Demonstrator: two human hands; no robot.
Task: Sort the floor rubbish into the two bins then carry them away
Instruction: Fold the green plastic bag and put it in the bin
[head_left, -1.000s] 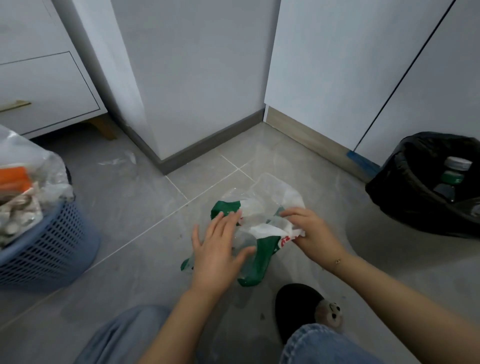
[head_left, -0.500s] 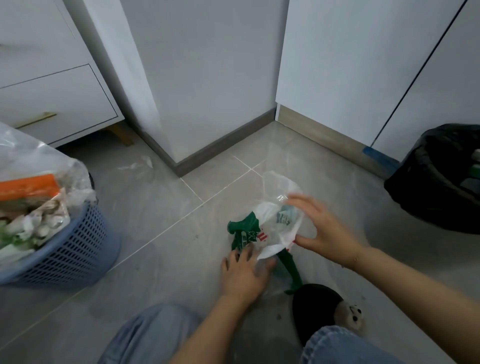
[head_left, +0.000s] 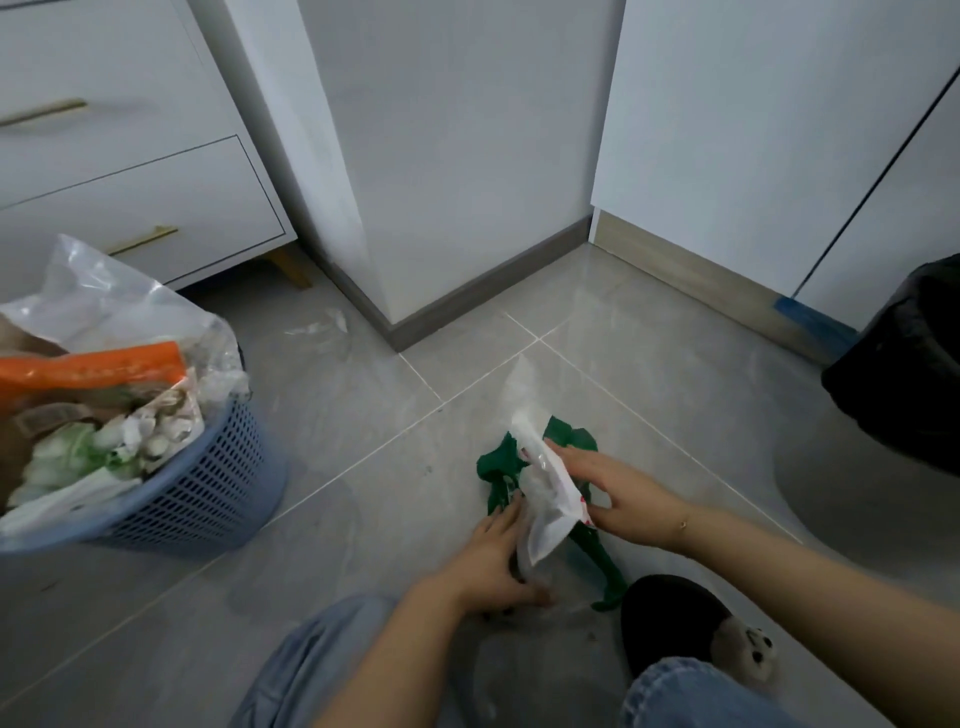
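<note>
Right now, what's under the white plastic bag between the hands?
A crumpled green bag lies under the white plastic bag, showing at its sides on the floor tile. Anything directly beneath is covered by the bag and both hands.

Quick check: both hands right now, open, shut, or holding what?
Left hand: fingers curled on the lower end of the crumpled white and green plastic bag on the floor.
Right hand: fingers fairly straight, pressing the bag's side; open.

Grey tiled floor (head_left: 363, 431) under blue basket (head_left: 208, 488), wrappers (head_left: 540, 483).
</note>
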